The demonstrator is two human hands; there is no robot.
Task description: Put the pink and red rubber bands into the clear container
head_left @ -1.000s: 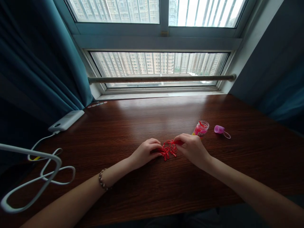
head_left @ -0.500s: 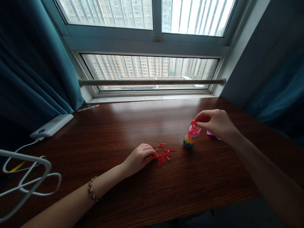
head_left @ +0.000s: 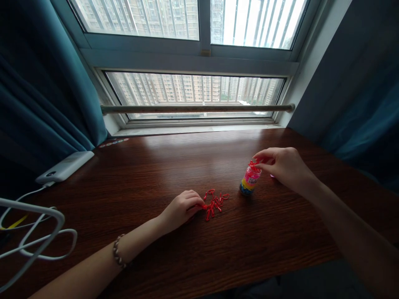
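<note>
White cable loops sprawl at the table's 8 o'clock edge. A white power bank lies at 10 o'clock, right under the teal curtain. A window w/ a horizontal rail runs along 12 o'clock.

Nothing stands btwn the hands and their things; the dark wood around them is bare and glossy.

Left hand, beaded bracelet on the wrist, rests palm-down near table centre. Its fingers are curled and pressed together, tips touching the 9 o'clock edge of the pile of red clips. Can't tell if it grips one.

The pile lies loose and flat on the wood: small, thin, bright red loops, tangled, approx a dozen or more.

At 2 o'clock from the pile, near but apart, a small clear jar stands upright, no lid on. Its contents are layered blue, yellow and pink, w/ red at the mouth.

Right hand sits at the jar's 2 o'clock, thumb and forefinger pinching red clips right at the jar's mouth, other fingers loosely curled.
</note>
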